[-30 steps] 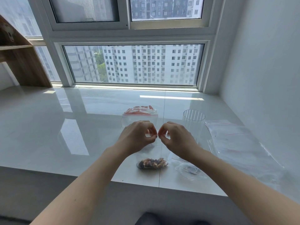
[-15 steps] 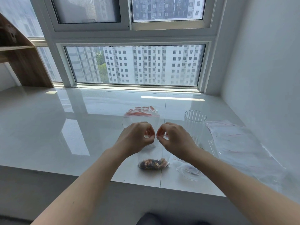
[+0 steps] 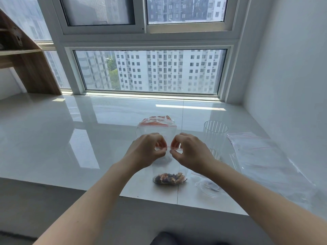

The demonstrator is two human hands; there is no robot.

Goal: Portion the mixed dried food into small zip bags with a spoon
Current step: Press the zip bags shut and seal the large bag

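Bright daylight enters through the window [image 3: 150,71] at the top of the frame, laying glare patches on the glossy white sill [image 3: 53,138]. Wide-angle bending curves the edges; the foreground looks slightly soft.

wooden shelf [image 3: 26,55] far left | window [image 3: 150,71] behind | white wall [image 3: 292,68] right

No text, label, brand, number or sign can be read on anything in view.
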